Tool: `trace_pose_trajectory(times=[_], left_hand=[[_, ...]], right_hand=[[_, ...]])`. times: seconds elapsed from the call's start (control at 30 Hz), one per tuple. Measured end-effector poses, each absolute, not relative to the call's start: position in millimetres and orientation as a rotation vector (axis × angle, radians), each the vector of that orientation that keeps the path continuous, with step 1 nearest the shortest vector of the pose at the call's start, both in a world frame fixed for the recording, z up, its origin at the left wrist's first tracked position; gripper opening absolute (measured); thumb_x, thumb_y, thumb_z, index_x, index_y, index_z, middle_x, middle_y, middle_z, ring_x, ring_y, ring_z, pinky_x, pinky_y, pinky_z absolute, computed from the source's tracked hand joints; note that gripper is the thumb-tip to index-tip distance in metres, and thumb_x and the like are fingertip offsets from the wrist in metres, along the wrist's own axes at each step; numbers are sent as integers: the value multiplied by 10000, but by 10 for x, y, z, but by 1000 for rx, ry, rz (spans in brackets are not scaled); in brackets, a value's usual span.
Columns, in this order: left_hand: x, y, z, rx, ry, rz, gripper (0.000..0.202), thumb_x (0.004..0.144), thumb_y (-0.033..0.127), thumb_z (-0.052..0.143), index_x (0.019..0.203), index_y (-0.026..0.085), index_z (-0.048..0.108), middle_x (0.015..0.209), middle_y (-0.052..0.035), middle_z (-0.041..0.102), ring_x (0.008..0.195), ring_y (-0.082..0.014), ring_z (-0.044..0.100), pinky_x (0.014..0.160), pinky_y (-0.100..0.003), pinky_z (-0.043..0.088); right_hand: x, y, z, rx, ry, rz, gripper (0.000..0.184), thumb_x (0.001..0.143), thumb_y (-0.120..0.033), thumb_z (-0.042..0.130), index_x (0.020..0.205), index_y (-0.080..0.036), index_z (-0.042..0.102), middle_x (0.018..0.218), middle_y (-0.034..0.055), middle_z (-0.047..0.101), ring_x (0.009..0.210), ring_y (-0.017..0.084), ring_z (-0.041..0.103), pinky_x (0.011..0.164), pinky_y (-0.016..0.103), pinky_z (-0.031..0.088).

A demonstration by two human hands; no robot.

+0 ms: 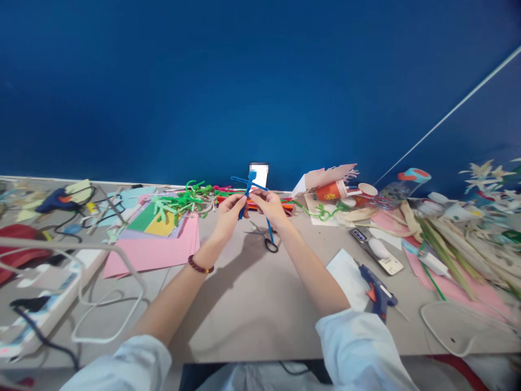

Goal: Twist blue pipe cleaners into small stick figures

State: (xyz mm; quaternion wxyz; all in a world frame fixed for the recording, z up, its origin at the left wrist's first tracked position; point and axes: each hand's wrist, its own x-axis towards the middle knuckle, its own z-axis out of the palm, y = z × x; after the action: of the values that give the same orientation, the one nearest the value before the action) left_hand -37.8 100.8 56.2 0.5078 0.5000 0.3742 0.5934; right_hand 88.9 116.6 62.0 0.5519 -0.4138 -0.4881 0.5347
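Blue pipe-cleaner figure in left hand, right hand; cup print illegible.

"What's in the hands?"

"A stick figure twisted from fuzzy blue pipe cleaner, with a small loop head and arms stretched out sideways."

"Is it upright?"

"Roughly, leaning a little. The left grip and right grip pinch it at the middle, and one long leg slants down below the right."
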Motion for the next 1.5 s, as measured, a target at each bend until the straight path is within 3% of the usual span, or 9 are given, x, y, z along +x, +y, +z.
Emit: trace_pose_trajectory(times=[0.37, 0.73, 1.1, 1.23, 1.33, 1.5], left_hand=[[-380, 970, 612, 1321, 949, 1454, 170, 745, 343, 642, 766, 175, 646, 547, 28, 543, 441, -75, 471, 469, -222, 392], [-381, 934, 708, 896, 680, 1241, 99, 724, 238, 641, 709, 152, 597, 554, 26, 512, 449, -64, 443, 462, -206, 391], [-440, 862, 814, 650, 489, 830, 205, 824, 233, 511, 643, 140, 535, 529, 53, 291, 351, -36, 242, 353, -196, 286], [-399, 868, 794, 889, 613, 973, 186, 767, 304, 594, 674, 144, 578, 537, 24, 420, 415, -72, 389, 422, -222, 373], [-358, 878, 755, 1192, 842, 1275, 166, 707, 310, 679, 754, 163, 620, 668, -11, 575, 519, -101, 492, 498, -230, 410], [-367, 898, 689, 1477, 1061, 1514, 145, 741, 324, 647, 769, 182, 660, 699, -16, 619, 592, -119, 533, 558, -228, 406]], right_hand=[[882, 1091, 694, -962, -1077, 1234, 280, 581, -379, 735, 686, -129, 665, 524, -36, 507, 484, 56, 381, 460, 222, 257], [912, 1151, 629, -798, -1055, 1428, 343, 571, -393, 760, 798, -158, 654, 528, -60, 496, 406, 29, 267, 405, 224, 153], [980, 1031, 768, -708, -1145, 1666, 353, 563, -424, 774, 689, -170, 564, 587, -38, 555, 439, 36, 371, 420, 188, 226], [968, 1085, 737, -701, -1122, 1608, 339, 582, -412, 770, 659, -165, 550, 503, -65, 474, 395, 22, 300, 399, 190, 168], [926, 1138, 690, -783, -1079, 1503, 333, 571, -405, 770, 706, -167, 580, 458, -91, 401, 382, 22, 252, 395, 200, 142], [859, 1150, 655, -921, -1078, 1311, 319, 583, -413, 745, 736, -160, 624, 509, -71, 457, 411, 32, 280, 409, 211, 180]])
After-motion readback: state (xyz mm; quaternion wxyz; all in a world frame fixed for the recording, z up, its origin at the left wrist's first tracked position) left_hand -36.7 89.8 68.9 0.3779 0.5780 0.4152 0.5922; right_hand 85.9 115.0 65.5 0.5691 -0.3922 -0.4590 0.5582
